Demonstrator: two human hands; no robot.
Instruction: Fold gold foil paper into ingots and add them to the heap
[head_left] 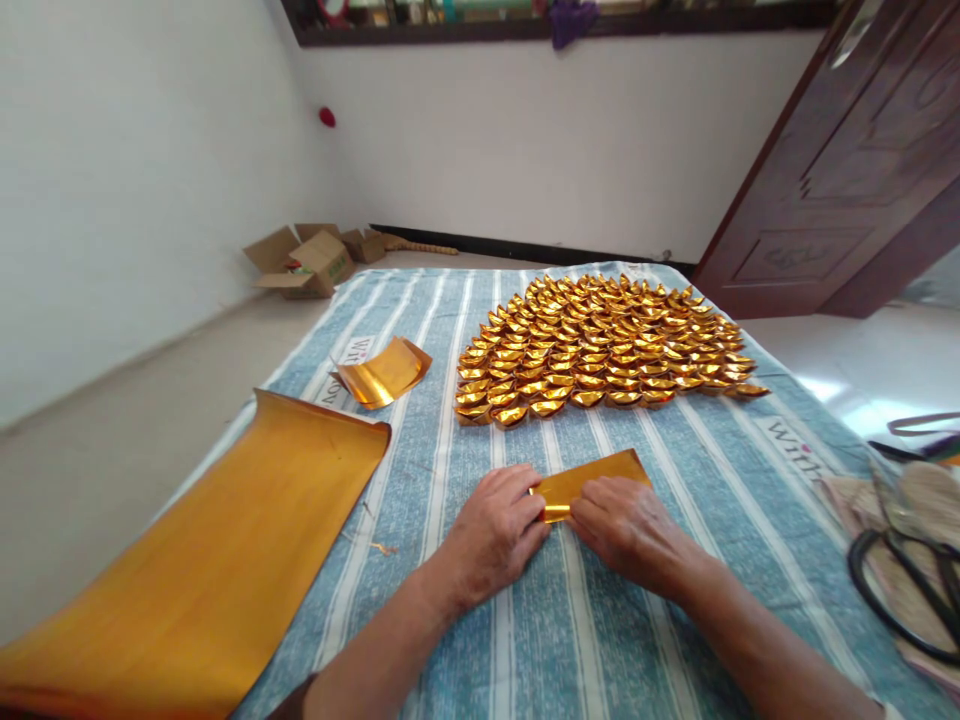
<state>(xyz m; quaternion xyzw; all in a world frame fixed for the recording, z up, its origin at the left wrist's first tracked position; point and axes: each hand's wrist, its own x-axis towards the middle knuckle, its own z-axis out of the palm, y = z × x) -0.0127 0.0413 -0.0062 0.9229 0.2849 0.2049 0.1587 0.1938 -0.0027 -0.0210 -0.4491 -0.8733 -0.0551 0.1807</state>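
A small piece of gold foil paper lies on the striped cloth, its near edge folded over into a shiny band. My left hand is closed on its left end. At the near edge, my right hand presses with its fingers curled on the paper. Beyond them stand many folded gold paper ingots in tight rows. A small stack of curled gold foil pieces sits to the far left. Nearer on the left lies a large gold foil sheet, its far edge curled.
The blue and white striped cloth covers the work surface. Black-handled scissors lie at the right edge on some beige fabric. Open cardboard boxes stand on the floor by the wall. A brown door is at the far right.
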